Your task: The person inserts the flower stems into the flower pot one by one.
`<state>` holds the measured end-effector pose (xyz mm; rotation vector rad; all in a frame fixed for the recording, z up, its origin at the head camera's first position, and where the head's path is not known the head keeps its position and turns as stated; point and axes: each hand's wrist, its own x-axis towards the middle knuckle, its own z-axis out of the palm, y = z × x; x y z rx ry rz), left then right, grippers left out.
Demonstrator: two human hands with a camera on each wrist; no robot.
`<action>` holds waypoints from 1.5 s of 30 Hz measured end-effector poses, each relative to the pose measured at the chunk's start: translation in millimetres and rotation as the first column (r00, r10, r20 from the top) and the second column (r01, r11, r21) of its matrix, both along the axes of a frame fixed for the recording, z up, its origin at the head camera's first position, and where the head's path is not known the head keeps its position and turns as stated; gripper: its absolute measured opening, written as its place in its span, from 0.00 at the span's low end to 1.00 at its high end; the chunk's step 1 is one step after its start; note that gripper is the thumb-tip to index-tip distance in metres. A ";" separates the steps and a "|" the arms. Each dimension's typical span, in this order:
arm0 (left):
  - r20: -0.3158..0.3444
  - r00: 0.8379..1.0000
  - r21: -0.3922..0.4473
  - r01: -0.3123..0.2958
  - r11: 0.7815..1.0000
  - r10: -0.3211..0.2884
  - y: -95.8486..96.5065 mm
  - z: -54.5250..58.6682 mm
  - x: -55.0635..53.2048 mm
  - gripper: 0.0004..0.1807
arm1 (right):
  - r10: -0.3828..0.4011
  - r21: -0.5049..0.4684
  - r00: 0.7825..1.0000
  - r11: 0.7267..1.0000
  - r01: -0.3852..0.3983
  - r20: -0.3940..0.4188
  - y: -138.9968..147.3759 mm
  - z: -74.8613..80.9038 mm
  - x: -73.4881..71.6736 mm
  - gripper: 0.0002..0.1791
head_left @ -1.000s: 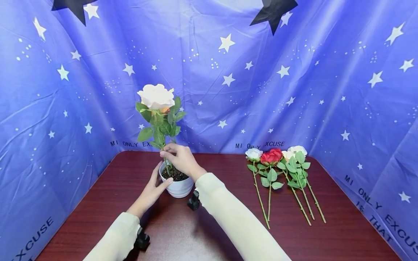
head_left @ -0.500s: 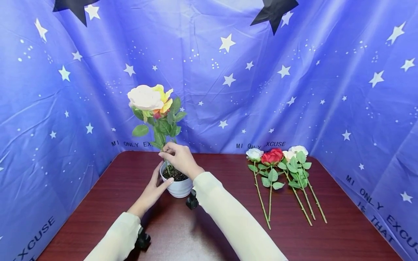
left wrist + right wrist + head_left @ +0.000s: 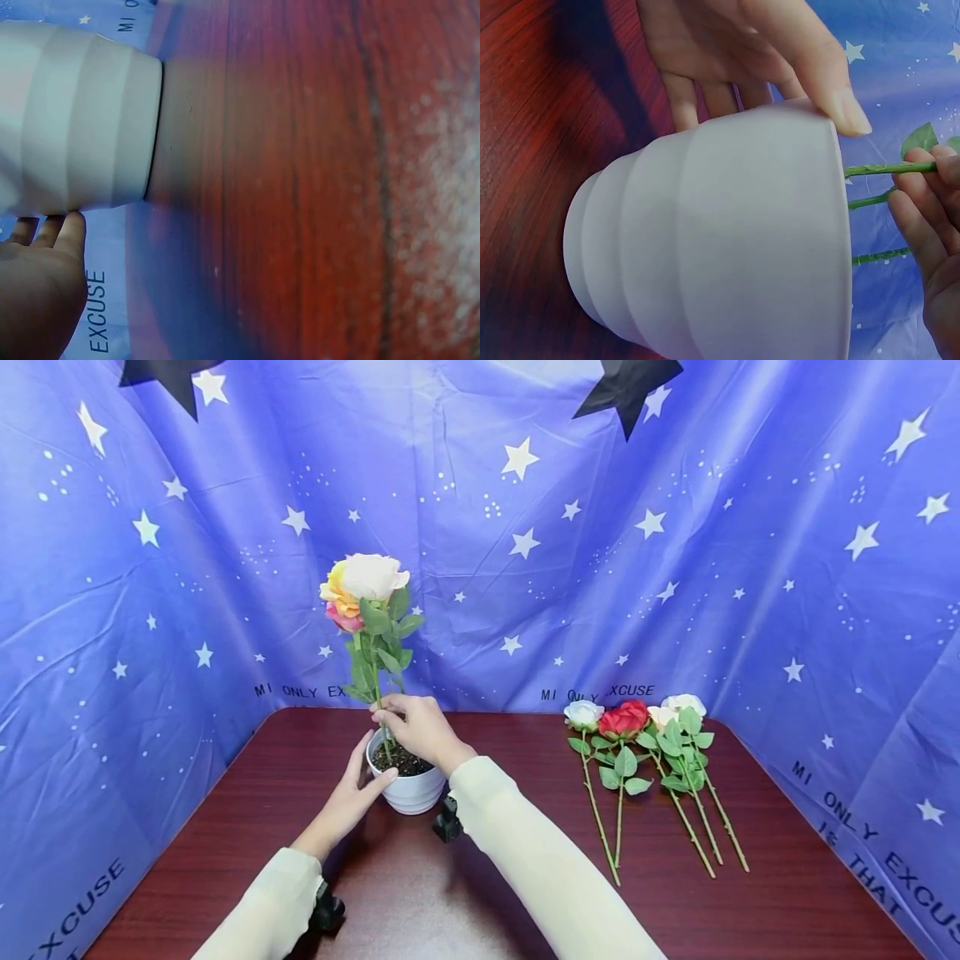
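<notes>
A white ridged flower pot [image 3: 416, 795] of dark soil [image 3: 408, 765] stands on the table. The left hand [image 3: 351, 795] holds its left side, the thumb at the rim and the fingers against the wall. Above the soil, the right hand [image 3: 420, 727] pinches the green stem [image 3: 889, 169] of a white rose [image 3: 377, 578] between thumb and fingers. A yellow and pink rose [image 3: 339, 592] stands in the pot behind it, partly covered. The right wrist view shows several stems rising past the rim; where they enter the soil is hidden there.
On the table's right side lie several loose roses: a white one [image 3: 584, 716], a red one [image 3: 624, 721] and pale ones [image 3: 682, 707], with stems toward the front. A blue star-printed cloth [image 3: 465, 543] hangs around the dark red table [image 3: 510, 827].
The white rose's head swung left, then back right past where it began, and its leaves turned. The yellow and pink rose now shows on its left. The left hand and pot stayed put.
</notes>
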<state>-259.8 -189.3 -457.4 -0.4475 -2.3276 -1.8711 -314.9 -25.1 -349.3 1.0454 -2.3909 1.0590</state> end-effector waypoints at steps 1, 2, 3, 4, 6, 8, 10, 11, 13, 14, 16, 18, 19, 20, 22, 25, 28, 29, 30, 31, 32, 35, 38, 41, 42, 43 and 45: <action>0.001 1.000 0.000 -0.003 1.000 0.003 -0.2 0.0 0.2 0.45 | -0.001 0.001 1.000 1.000 0.001 -0.003 0.1 0.0 0.5 0.09; 0.000 1.000 0.001 -0.006 1.000 0.006 -0.7 -0.1 0.3 0.45 | 0.000 0.000 1.000 1.000 0.000 -0.001 0.1 0.3 1.1 0.09; -0.001 1.000 -0.003 -0.009 1.000 0.009 -1.1 -0.1 0.3 0.45 | 0.001 0.001 1.000 1.000 -0.001 0.004 -0.2 0.5 1.8 0.09; 0.000 1.000 -0.002 -0.011 1.000 0.011 -1.4 0.0 0.3 0.45 | 0.000 0.005 1.000 1.000 0.000 0.009 -0.7 1.1 2.6 0.08; -0.002 1.000 -0.006 -0.013 1.000 0.013 -2.0 0.5 0.0 0.45 | 0.006 0.007 1.000 1.000 -0.006 0.016 -2.2 1.7 3.6 0.08; -0.005 1.000 -0.016 -0.008 1.000 0.008 -2.1 1.3 0.0 0.45 | 0.013 0.007 1.000 1.000 -0.013 0.024 -3.9 2.3 4.7 0.07; -0.001 1.000 -0.023 -0.003 1.000 0.003 -1.7 1.8 0.0 0.44 | 0.014 0.010 1.000 1.000 -0.014 0.023 -5.5 2.5 6.1 0.06; 0.004 1.000 -0.026 -0.003 1.000 0.003 -1.6 1.8 0.0 0.44 | 0.018 0.007 1.000 1.000 -0.018 0.022 -6.3 2.3 6.6 0.06; 0.016 1.000 -0.029 -0.004 1.000 0.004 -0.7 2.1 0.7 0.44 | 0.024 0.006 1.000 1.000 -0.024 0.011 -7.7 1.7 7.5 0.05; 0.021 1.000 -0.029 -0.004 1.000 0.005 -0.3 2.0 1.1 0.44 | 0.026 0.007 1.000 1.000 -0.026 0.002 -8.2 1.6 8.0 0.05; 0.026 1.000 -0.031 -0.004 1.000 0.005 0.4 1.8 1.9 0.44 | 0.029 0.013 1.000 0.999 -0.029 -0.009 -8.5 1.0 8.6 0.06; 0.023 1.000 -0.033 -0.001 0.999 0.001 1.1 2.1 3.0 0.44 | 0.025 0.027 1.000 0.999 -0.025 -0.014 -8.0 0.9 8.9 0.07; 0.017 1.000 -0.033 0.000 0.999 0.000 1.3 2.1 3.4 0.44 | 0.025 0.030 1.000 0.999 -0.025 -0.019 -7.5 1.2 8.9 0.07; 0.010 1.000 -0.031 0.000 1.000 0.000 1.5 2.2 3.9 0.44 | 0.028 0.035 0.999 0.999 -0.027 -0.020 -6.7 1.9 9.2 0.08; -0.006 1.000 -0.020 0.006 1.000 -0.006 1.9 2.7 4.2 0.44 | 0.034 0.040 0.999 0.999 -0.033 -0.027 -5.0 4.2 9.6 0.08; -0.017 1.000 -0.003 0.008 1.000 -0.008 2.3 2.9 3.3 0.44 | 0.048 0.032 0.998 0.998 -0.047 -0.049 -3.1 7.7 8.9 0.07; -0.012 1.000 0.000 0.009 1.000 -0.009 2.5 2.9 2.6 0.44 | 0.045 0.017 0.998 0.999 -0.044 -0.036 -1.6 7.0 7.4 0.07; -0.008 1.000 0.001 0.008 1.000 -0.008 2.4 2.8 2.3 0.44 | 0.039 0.011 0.999 0.999 -0.038 -0.026 -1.5 5.9 6.8 0.07; -0.006 1.000 0.000 0.007 1.000 -0.007 2.2 2.8 2.2 0.44 | 0.031 0.004 0.999 0.999 -0.031 -0.011 -1.3 4.3 6.0 0.08; -0.007 1.000 -0.001 0.006 1.000 -0.006 2.2 2.5 2.2 0.44 | 0.023 0.000 1.000 1.000 -0.023 0.003 -1.1 2.3 5.5 0.08; -0.009 1.000 -0.003 0.005 1.000 -0.005 2.0 2.3 2.2 0.44 | 0.014 -0.004 1.000 1.000 -0.014 0.017 -1.1 0.0 4.9 0.08; -0.016 1.000 0.000 0.005 1.000 -0.005 1.6 1.5 1.9 0.44 | 0.000 -0.019 0.999 1.000 0.000 0.048 -1.3 -6.2 3.3 0.07; -0.016 1.000 -0.004 0.004 1.000 -0.004 1.4 0.8 1.6 0.44 | 0.000 -0.031 0.998 1.000 0.002 0.060 -1.0 -11.7 2.4 0.05; -0.007 1.000 -0.018 0.000 1.000 0.000 1.5 0.8 1.6 0.44 | -0.003 -0.049 0.999 0.999 0.006 0.052 0.8 -15.6 1.8 0.04; -0.004 1.000 -0.022 -0.002 1.000 0.002 1.5 0.8 1.5 0.44 | -0.007 -0.056 0.999 0.998 0.009 0.049 1.3 -16.4 1.4 0.04; -0.001 1.000 -0.021 -0.005 1.000 0.005 1.6 1.0 1.6 0.44 | -0.009 -0.065 0.999 0.998 0.013 0.050 1.8 -17.3 0.9 0.05; 0.005 1.000 -0.020 -0.013 1.000 0.014 1.7 1.3 1.9 0.44 | -0.021 -0.081 0.999 0.996 0.025 0.048 2.9 -18.6 -0.2 0.07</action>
